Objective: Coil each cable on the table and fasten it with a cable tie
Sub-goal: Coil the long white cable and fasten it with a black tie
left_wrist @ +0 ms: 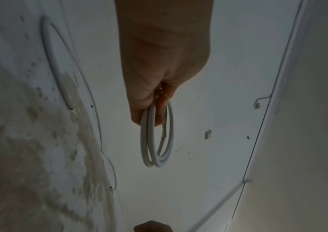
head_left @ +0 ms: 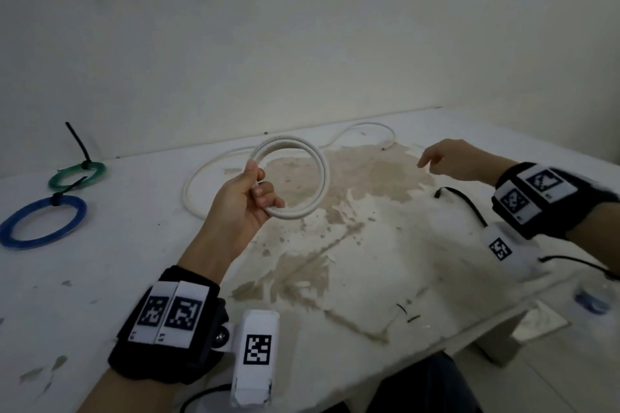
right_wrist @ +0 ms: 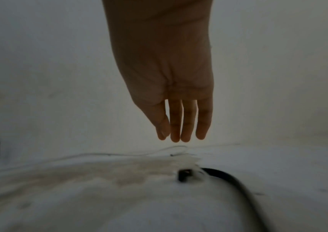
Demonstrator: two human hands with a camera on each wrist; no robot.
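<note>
My left hand (head_left: 255, 191) grips a white cable coil (head_left: 318, 178) of two or three loops, lifted above the table; the same coil (left_wrist: 157, 141) hangs from my curled fingers in the left wrist view. The cable's loose tail (head_left: 201, 178) trails over the table toward the back, and its end (head_left: 385, 146) lies near the wall. My right hand (head_left: 446, 161) hovers over the table to the right, fingers (right_wrist: 181, 125) straight and empty. A black cable tie (head_left: 466, 201) lies below it, its head (right_wrist: 184, 174) close under the fingertips.
At the left of the white, stained table (head_left: 335, 278) lie a green coil (head_left: 77, 174) and a blue coil (head_left: 43, 221), each bound with a black tie. Small black offcuts (head_left: 407, 313) sit near the front edge. A wall (head_left: 302, 43) backs the table.
</note>
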